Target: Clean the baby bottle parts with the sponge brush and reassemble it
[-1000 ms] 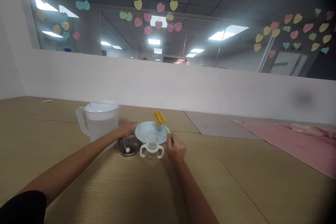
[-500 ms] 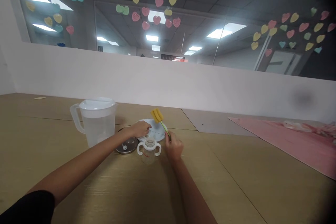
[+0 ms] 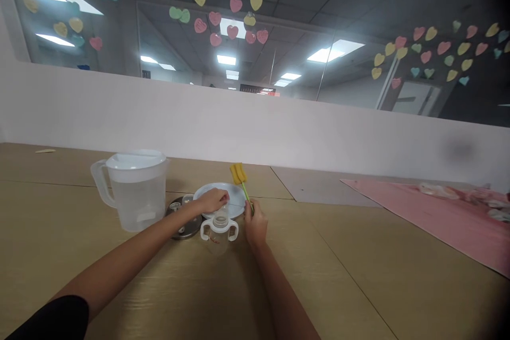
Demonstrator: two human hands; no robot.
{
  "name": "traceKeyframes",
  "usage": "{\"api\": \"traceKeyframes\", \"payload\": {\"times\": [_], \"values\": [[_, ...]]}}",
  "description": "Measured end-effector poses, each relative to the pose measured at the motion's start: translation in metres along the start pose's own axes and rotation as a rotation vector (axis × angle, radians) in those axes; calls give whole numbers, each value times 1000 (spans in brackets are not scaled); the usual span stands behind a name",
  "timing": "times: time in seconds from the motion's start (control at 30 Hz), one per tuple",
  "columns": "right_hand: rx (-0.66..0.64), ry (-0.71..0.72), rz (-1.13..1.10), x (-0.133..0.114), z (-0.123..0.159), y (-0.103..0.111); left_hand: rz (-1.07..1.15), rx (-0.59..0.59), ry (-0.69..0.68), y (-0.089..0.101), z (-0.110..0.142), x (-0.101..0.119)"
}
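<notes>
My right hand [image 3: 256,224] is closed around the green handle of a sponge brush [image 3: 239,173], its yellow head pointing up beyond the white plate [image 3: 205,190]. Over that plate my left hand [image 3: 214,200] has its fingers drawn together. A pale, see-through shape shows just under them, too faint to name. Close in front of both hands stands a clear baby bottle [image 3: 218,243] with two white handles and an uncovered neck. Under my left forearm, a round metal tray [image 3: 193,232] with small clear parts is partly hidden.
A lidded clear plastic pitcher [image 3: 137,196] with liquid in it stands to the left. On the right lies a pink mat [image 3: 414,212] with crumpled clear plastic at its far side. A white wall [image 3: 239,127] with windows above closes off the table's back.
My left hand's fingers have drawn together above the plate. The brush in my right hand stands slightly more upright. The whole scene has shifted a little left in view.
</notes>
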State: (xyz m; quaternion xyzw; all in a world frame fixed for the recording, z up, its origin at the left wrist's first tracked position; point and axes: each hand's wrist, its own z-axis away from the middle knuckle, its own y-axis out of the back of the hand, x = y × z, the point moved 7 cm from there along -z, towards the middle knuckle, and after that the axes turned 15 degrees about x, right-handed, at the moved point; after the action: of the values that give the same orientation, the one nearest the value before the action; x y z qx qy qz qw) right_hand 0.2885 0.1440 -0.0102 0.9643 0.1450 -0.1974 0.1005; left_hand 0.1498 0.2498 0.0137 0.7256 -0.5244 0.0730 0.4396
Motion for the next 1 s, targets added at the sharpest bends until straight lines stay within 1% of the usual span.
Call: {"api": "traceKeyframes", "payload": {"times": [0.1, 0.17, 0.23, 0.3, 0.4, 0.47, 0.53, 0.7, 0.83, 0.9, 1.0], "values": [[18, -32, 20, 1, -2, 2, -43, -47, -56, 16, 0, 11], [56, -29, 21, -1, -4, 6, -36, -13, -71, 30, 0, 18], [101, 6, -5, -6, -5, 12, 29, 83, -48, 43, 1, 20], [126, 86, -58, -14, -5, 15, 149, 213, 23, 53, 3, 17], [123, 206, -121, -25, -3, 17, 335, 378, 154, 59, 7, 6], [124, 233, -124, -27, -2, 17, 430, 454, 211, 62, 9, 2], [137, 232, -106, -27, -3, 18, 498, 512, 236, 66, 12, 2], [156, 242, -59, -25, -2, 17, 594, 654, 238, 78, 22, 5], [156, 294, -39, -29, 0, 17, 600, 809, 265, 84, 39, -3], [122, 344, -47, -33, 2, 16, 558, 822, 262, 85, 49, -8], [79, 443, -57, -41, 4, 15, 422, 755, 243, 89, 63, -17]]}}
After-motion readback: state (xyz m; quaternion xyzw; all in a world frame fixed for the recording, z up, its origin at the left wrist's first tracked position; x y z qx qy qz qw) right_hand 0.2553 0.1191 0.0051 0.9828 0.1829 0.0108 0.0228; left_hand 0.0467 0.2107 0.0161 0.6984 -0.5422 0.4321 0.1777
